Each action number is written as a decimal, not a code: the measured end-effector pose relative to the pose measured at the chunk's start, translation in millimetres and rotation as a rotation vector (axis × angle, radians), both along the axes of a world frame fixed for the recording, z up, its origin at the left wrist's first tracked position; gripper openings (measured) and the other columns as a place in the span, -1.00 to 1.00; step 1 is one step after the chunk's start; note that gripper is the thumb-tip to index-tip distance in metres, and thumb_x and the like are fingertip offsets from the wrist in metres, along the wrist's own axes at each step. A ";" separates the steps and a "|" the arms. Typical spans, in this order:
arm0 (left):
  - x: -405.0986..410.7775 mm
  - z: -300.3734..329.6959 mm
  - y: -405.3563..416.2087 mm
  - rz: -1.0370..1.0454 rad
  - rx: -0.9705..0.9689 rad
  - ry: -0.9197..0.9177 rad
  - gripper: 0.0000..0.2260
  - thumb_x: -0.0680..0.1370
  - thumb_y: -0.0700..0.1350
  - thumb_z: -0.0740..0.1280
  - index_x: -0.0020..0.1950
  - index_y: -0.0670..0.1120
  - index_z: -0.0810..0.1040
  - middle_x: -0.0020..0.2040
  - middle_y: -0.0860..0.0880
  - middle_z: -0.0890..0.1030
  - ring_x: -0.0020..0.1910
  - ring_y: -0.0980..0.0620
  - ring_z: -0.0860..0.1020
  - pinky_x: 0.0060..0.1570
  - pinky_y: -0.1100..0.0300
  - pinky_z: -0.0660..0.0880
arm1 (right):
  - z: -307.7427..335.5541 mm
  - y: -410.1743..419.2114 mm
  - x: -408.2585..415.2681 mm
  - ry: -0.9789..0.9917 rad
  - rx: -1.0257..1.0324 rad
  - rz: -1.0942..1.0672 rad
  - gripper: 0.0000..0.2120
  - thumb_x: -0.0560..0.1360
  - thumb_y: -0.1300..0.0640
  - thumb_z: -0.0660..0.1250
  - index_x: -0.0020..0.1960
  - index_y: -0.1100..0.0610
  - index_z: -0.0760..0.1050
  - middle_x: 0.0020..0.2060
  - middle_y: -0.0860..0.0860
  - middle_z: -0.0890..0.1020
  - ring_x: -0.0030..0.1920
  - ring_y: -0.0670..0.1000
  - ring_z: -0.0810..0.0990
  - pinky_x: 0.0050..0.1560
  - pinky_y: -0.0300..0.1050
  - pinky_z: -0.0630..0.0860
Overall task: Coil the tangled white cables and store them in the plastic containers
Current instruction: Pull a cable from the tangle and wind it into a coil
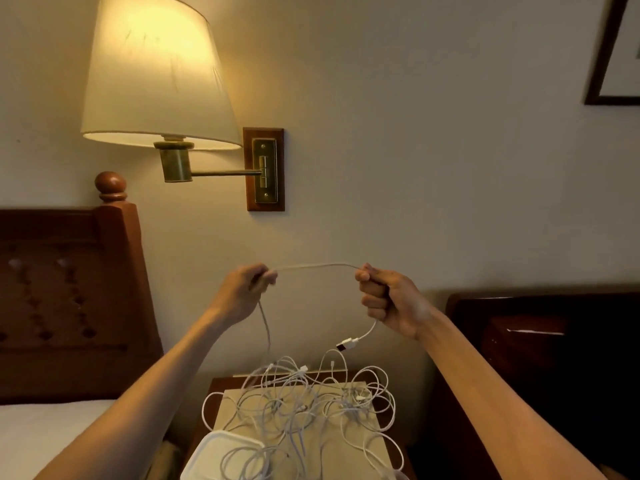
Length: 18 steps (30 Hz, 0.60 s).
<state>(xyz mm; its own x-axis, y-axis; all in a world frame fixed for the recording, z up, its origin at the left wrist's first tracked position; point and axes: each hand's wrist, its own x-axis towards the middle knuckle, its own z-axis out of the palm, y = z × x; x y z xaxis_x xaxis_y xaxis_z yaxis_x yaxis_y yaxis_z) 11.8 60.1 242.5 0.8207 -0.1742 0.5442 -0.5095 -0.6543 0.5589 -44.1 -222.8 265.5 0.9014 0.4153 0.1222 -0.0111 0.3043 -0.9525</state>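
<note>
Cable (317, 266) stretched between two raised hands, high above the nightstand (227, 384) and clear of the wall. Left hand (247, 292) curled round one part of it, right hand (384, 299) fisted round another, fingers clamped on the cord in both. From the left hand a length dropping straight into the tangled pile (304, 407); from the right a short tail ending in one USB plug (346, 344), hanging free just above the heap. Pile spread over a pale mat (375, 452) on the nightstand, loops spilling past the mat's left and right edges; number of cables in it impossible to count. One white plastic container (211, 452) at the near left corner, a few loops lying across its lid. Open air between hands and pile. Left, one wooden headboard (69, 299) and bed; right, one dark piece of furniture (540, 348) close beside the nightstand. Above, one lit wall lamp (156, 71); one picture frame (613, 50) at the upper right.
</note>
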 end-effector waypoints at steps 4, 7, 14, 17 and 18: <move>-24.7 -59.9 -11.5 -0.216 -0.205 0.332 -0.73 0.64 0.01 0.20 -0.22 -0.01 0.49 -0.41 0.07 0.42 -0.45 0.08 0.38 -0.48 0.16 0.35 | 5.4 -6.6 6.6 0.035 0.088 -0.066 -0.65 0.67 0.05 0.01 -0.24 0.09 0.37 -0.46 -0.06 0.06 -0.52 -0.10 0.06 -0.53 -0.24 0.05; -38.2 -90.1 -20.0 -0.179 -0.304 0.374 -0.70 0.64 0.00 0.19 -0.26 -0.03 0.48 -0.42 0.05 0.38 -0.44 0.07 0.31 -0.45 0.16 0.26 | 13.4 -17.7 16.4 0.087 0.282 -0.109 -0.69 0.65 0.07 0.04 -0.24 0.08 0.34 -0.53 -0.09 0.14 -0.56 -0.11 0.12 -0.54 -0.24 0.09; -35.1 -71.5 -22.2 -0.018 0.032 0.135 -0.63 0.64 0.01 0.19 -0.35 -0.06 0.45 -0.49 0.13 0.45 -0.47 0.16 0.36 -0.39 0.17 0.27 | 24.2 -20.4 10.2 0.040 -0.146 -0.178 -0.71 0.67 0.09 0.06 -0.07 0.19 0.46 -0.46 -0.02 0.12 -0.47 -0.08 0.08 -0.48 -0.22 0.09; -34.3 -55.3 -25.1 0.051 0.265 0.102 -0.58 0.64 0.12 0.13 -0.31 -0.10 0.44 -0.44 0.05 0.49 -0.44 0.05 0.45 -0.39 0.10 0.33 | 25.8 -15.4 9.8 0.020 -0.097 -0.176 -0.73 0.68 0.09 0.06 -0.09 0.18 0.42 -0.47 -0.03 0.16 -0.45 -0.07 0.11 -0.45 -0.23 0.15; -37.4 -51.5 -26.1 0.072 0.348 0.088 -0.57 0.63 0.15 0.11 -0.31 -0.09 0.42 -0.42 0.05 0.51 -0.43 0.03 0.47 -0.39 0.10 0.35 | 25.7 -14.7 9.9 0.018 -0.074 -0.168 -0.74 0.68 0.12 0.05 -0.10 0.18 0.41 -0.47 -0.03 0.22 -0.46 -0.08 0.16 -0.44 -0.24 0.21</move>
